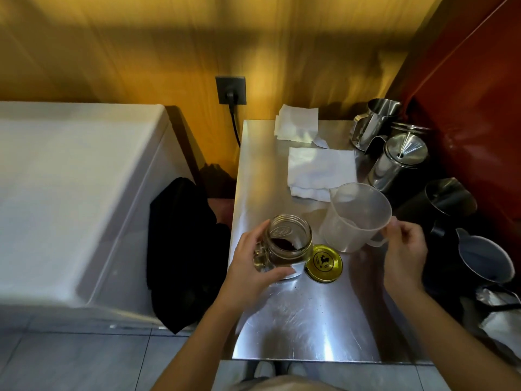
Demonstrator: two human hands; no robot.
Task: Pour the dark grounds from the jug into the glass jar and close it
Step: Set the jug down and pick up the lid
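A glass jar (291, 238) with a handle stands open on the steel table (304, 320), dark grounds lying in its bottom. My left hand (251, 266) wraps around the jar's left side. Its gold lid (324, 263) lies flat on the table, touching the jar's right side. To the right, the translucent plastic jug (355, 215) stands upright and looks empty. My right hand (403, 249) grips the jug by its handle.
White paper napkins (321, 170) lie behind the jug. Steel pitchers (375, 119), a steel press pot (400, 162) and dark jugs (448, 198) crowd the table's right edge. A black cloth (183, 244) hangs left of the table beside a white appliance (70, 193).
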